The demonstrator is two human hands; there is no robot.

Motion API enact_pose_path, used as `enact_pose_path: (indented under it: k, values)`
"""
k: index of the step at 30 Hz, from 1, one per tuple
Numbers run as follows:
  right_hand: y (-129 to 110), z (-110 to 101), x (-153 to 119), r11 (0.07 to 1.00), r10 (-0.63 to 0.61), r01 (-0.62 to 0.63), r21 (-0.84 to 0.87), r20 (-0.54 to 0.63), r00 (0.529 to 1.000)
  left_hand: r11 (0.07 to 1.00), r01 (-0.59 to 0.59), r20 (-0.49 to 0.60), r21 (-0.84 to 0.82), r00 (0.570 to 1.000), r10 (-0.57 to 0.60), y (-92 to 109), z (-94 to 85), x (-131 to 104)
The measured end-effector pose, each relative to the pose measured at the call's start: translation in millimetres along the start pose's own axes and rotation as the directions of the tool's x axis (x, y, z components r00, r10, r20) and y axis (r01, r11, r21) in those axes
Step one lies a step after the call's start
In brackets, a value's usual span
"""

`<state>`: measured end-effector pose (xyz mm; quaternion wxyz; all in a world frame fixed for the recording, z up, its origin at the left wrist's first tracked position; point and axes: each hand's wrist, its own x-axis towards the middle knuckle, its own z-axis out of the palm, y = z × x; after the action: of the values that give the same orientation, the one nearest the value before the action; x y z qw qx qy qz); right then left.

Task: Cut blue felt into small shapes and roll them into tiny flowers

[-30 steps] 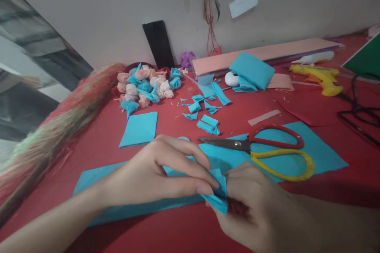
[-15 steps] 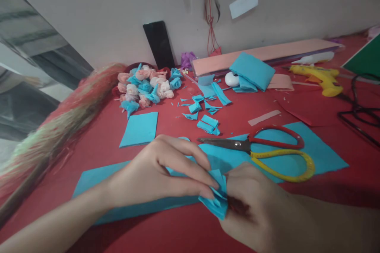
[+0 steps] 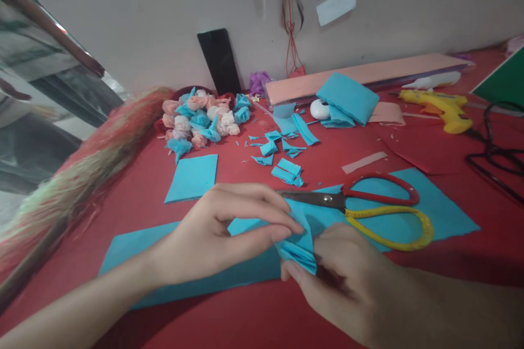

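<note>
A small folded piece of blue crepe paper is held between both hands above the table. My left hand pinches its upper left side with thumb and fingertips. My right hand grips its right and lower edge, thumb along the bottom; part of the paper is hidden in those fingers. Beneath the hands lies a long sheet of blue paper. Scissors with one red and one yellow handle rest on another blue sheet just beyond my right hand.
Paper flowers in pink, white and blue are heaped at the back left. A blue square, blue scraps and a yellow glue gun lie on the red table. A broom runs along the left. A dark phone leans on the wall.
The paper has turned and its pleats now face me. My right thumb has moved left under its lower edge, and my left thumb has shifted upward. At the far left, background figures have shifted.
</note>
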<state>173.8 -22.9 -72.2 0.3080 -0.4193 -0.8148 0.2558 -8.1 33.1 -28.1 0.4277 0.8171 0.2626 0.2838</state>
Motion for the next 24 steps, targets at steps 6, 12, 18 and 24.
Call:
enact_pose_path:
  k: [6,12,18,24]
  values:
    - [0,-5,6,0.954,0.14,-0.159,0.252,0.094,0.986,0.994,0.082,-0.307,-0.078,0.946,-0.102,-3,0.1,0]
    - [4,-3,17,0.57,0.382,-0.561,0.6,0.412,0.827,0.979,0.155,-0.214,-0.129,0.96,-0.18,1,-0.8,-6]
    - [6,-3,20,0.493,0.349,-0.602,0.628,0.49,0.799,0.999,0.042,-0.089,-0.023,0.995,-0.044,5,-2.7,-5]
    - [8,1,9,0.601,0.315,-0.556,0.574,0.469,0.825,0.99,0.141,-0.02,-0.007,0.99,-0.141,3,3.2,-1]
